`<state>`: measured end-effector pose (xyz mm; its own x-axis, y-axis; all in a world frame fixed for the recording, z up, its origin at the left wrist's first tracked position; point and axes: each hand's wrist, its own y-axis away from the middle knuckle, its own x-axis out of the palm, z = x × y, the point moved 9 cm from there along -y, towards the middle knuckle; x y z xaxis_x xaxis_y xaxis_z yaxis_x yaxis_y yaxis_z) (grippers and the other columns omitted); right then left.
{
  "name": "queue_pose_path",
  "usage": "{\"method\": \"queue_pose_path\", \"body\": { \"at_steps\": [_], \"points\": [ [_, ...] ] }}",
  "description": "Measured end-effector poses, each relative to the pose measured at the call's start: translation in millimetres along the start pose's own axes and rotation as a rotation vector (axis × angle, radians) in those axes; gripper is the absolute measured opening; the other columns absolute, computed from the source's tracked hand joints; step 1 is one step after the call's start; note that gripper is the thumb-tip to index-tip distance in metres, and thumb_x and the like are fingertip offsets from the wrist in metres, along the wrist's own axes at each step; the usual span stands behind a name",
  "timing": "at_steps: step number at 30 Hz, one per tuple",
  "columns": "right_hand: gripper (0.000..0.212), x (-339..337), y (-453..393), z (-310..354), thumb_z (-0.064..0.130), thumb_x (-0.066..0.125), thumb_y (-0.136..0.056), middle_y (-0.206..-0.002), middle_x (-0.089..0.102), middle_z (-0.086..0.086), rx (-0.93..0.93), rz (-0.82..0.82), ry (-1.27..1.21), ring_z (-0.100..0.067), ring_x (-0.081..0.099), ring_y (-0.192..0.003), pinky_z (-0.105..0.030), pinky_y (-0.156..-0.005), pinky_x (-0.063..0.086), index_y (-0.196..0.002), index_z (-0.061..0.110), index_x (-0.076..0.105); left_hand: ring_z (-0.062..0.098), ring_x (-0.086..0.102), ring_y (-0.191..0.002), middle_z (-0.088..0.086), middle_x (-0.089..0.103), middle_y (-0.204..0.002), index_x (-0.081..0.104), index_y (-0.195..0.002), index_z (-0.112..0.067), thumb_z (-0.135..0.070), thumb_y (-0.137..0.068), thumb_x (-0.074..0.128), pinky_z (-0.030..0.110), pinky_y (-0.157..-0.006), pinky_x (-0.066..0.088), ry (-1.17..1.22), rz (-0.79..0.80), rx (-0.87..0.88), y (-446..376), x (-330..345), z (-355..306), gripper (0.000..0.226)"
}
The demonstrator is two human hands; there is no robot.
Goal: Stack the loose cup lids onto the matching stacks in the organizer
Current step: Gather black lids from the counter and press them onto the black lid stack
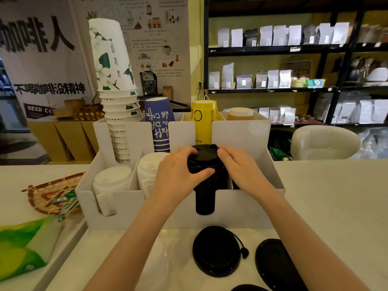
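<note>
A white organizer (134, 208) stands on the counter with two stacks of white lids (109, 183) (148, 171) in its front left compartments. A stack of black lids (204, 183) fills the compartment to their right. My left hand (178, 173) and my right hand (239, 166) both grip the top of that black stack from either side. On the counter in front lie loose black lids: one with a tethered plug (216, 250), another (277, 263) to its right, and part of a third (247, 288) at the bottom edge. A clear domed lid (159, 263) lies front left, faint.
Behind the lids stand cup stacks: white with green print (117, 97), blue (160, 127), yellow (204, 122). A woven tray (50, 192) with packets and a green pack (23, 248) sit left. A cream chair (323, 141) and shelves of bags are at right.
</note>
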<state>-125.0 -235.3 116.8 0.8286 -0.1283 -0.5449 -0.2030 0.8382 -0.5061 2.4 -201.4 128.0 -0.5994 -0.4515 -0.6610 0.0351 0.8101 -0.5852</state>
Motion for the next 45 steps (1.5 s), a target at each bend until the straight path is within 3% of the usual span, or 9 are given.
{"method": "queue_pose_path", "body": {
  "at_steps": [5, 8, 14, 18, 21, 26, 31, 36, 45],
  "points": [
    [0.039, 0.0, 11.2, 1.7, 0.025, 0.038, -0.093, -0.125, 0.054, -0.002, 0.094, 0.027, -0.071, -0.014, 0.048, -0.114, -0.023, -0.092, 0.034, -0.130, 0.015, 0.041, 0.009, 0.042, -0.104, 0.002, 0.049, -0.127, 0.045, -0.122, -0.016, -0.040, -0.076, 0.063, 0.016, -0.085, 0.030, 0.005, 0.098, 0.022, 5.0, 7.5, -0.1, 0.055],
    [0.043, -5.3, 22.4, 0.3, 0.027, 0.041, -0.092, -0.137, 0.047, -0.002, 0.143, 0.025, -0.099, -0.015, 0.043, -0.123, -0.024, -0.094, 0.031, -0.134, 0.017, 0.036, 0.015, 0.036, -0.125, 0.003, 0.042, -0.136, 0.041, -0.127, -0.016, -0.039, -0.079, 0.060, 0.019, -0.093, 0.026, 0.028, 0.114, 0.018, 8.6, 3.3, -1.7, 0.057],
    [0.039, -17.9, 52.0, 11.7, 0.027, 0.046, -0.089, -0.121, 0.055, 0.000, 0.109, -0.034, -0.032, -0.009, 0.049, -0.102, -0.022, -0.084, 0.037, -0.127, 0.018, 0.043, 0.015, 0.043, -0.119, 0.004, 0.049, -0.129, 0.050, -0.121, -0.016, -0.028, -0.085, 0.054, 0.019, -0.094, 0.032, 0.132, -0.039, 0.095, 23.5, -19.4, -14.2, 0.039],
    [0.029, -13.1, 77.4, 13.4, 0.024, 0.050, -0.088, -0.099, 0.062, 0.002, 0.100, 0.025, -0.027, -0.013, 0.059, -0.094, -0.016, -0.080, 0.043, -0.116, 0.019, 0.053, 0.010, 0.050, -0.094, 0.005, 0.059, -0.107, 0.059, -0.105, -0.012, -0.021, -0.086, 0.050, 0.011, -0.077, 0.037, 0.117, -0.114, 0.229, 47.9, -22.8, -26.7, 0.023],
    [0.022, -4.1, 97.0, 6.8, 0.023, 0.050, -0.088, -0.095, 0.066, -0.003, 0.134, 0.108, -0.013, -0.015, 0.063, -0.089, -0.025, -0.083, 0.047, -0.107, 0.018, 0.059, 0.009, 0.050, -0.086, 0.006, 0.060, -0.100, 0.062, -0.099, -0.011, -0.017, -0.088, 0.047, 0.014, -0.073, 0.040, 0.117, -0.013, 0.299, 65.7, -9.7, -28.2, 0.020],
    [0.025, 12.0, 123.7, -11.1, 0.021, 0.049, -0.089, -0.103, 0.062, -0.003, 0.230, 0.190, 0.064, -0.012, 0.056, -0.093, -0.014, -0.075, 0.040, -0.111, 0.015, 0.059, 0.016, 0.054, -0.102, 0.004, 0.060, -0.115, 0.057, -0.114, -0.016, -0.024, -0.091, 0.043, 0.026, -0.086, 0.042, 0.079, 0.307, 0.184, 90.3, 34.1, -7.8, 0.028],
    [0.034, 24.5, 140.6, -22.3, 0.021, 0.047, -0.089, -0.123, 0.061, -0.005, 0.245, 0.261, 0.246, -0.017, 0.054, -0.111, -0.025, -0.093, 0.038, -0.121, 0.013, 0.054, 0.019, 0.047, -0.120, 0.004, 0.049, -0.135, 0.040, -0.131, -0.018, -0.038, -0.082, 0.057, 0.030, -0.101, 0.038, -0.014, 0.631, 0.033, 121.0, 75.7, 10.9, 0.055],
    [0.028, 35.5, 146.3, -28.4, 0.023, 0.045, -0.089, -0.103, 0.068, -0.014, 0.248, 0.334, 0.376, -0.026, 0.060, -0.096, -0.041, -0.088, 0.048, -0.106, 0.008, 0.062, 0.020, 0.042, -0.123, 0.006, 0.042, -0.137, 0.033, -0.135, -0.014, -0.037, -0.077, 0.062, 0.028, -0.103, 0.035, -0.045, 0.666, 0.009, 133.8, 82.5, 10.6, 0.069],
    [0.029, 34.4, 146.6, -29.4, 0.022, 0.045, -0.088, -0.103, 0.067, -0.018, 0.274, 0.323, 0.330, -0.031, 0.061, -0.095, -0.048, -0.087, 0.049, -0.105, 0.006, 0.061, 0.020, 0.042, -0.122, 0.006, 0.040, -0.137, 0.034, -0.135, -0.013, -0.039, -0.077, 0.063, 0.026, -0.101, 0.035, -0.041, 0.629, -0.004, 133.1, 81.5, 8.8, 0.070]
  ]
}}
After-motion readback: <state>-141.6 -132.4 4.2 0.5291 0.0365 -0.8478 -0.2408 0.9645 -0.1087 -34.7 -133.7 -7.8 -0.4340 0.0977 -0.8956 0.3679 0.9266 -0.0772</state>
